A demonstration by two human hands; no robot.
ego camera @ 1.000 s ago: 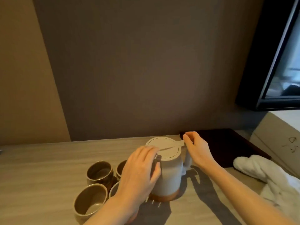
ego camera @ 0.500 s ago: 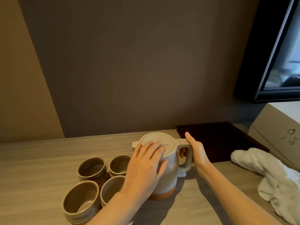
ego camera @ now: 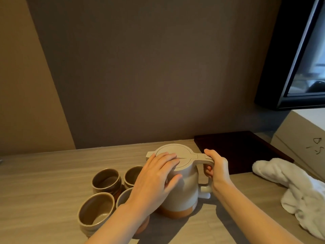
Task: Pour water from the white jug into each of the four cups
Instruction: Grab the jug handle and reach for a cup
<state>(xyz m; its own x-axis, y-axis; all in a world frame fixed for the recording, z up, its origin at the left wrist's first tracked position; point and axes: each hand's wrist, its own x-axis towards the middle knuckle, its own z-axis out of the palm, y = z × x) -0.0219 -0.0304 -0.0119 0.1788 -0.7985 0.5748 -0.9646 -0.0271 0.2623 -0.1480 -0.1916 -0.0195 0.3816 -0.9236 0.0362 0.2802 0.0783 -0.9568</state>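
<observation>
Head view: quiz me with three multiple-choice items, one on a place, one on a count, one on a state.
1. Where does the crumpled white towel lie relative to the white jug with the terracotta base?
A. right of it
B. left of it
C. under it

2. How many brown glazed ceramic cups are visible?
A. two
B. four
C. six

3. What is the right hand doing?
A. lying flat on the table
B. gripping the jug's handle
C. holding a cup

Answers: 1 A, the towel sits at the right edge; 2 B, four cups cluster left of the jug; 3 B, its fingers wrap the handle while the left hand rests on the lid.
</observation>
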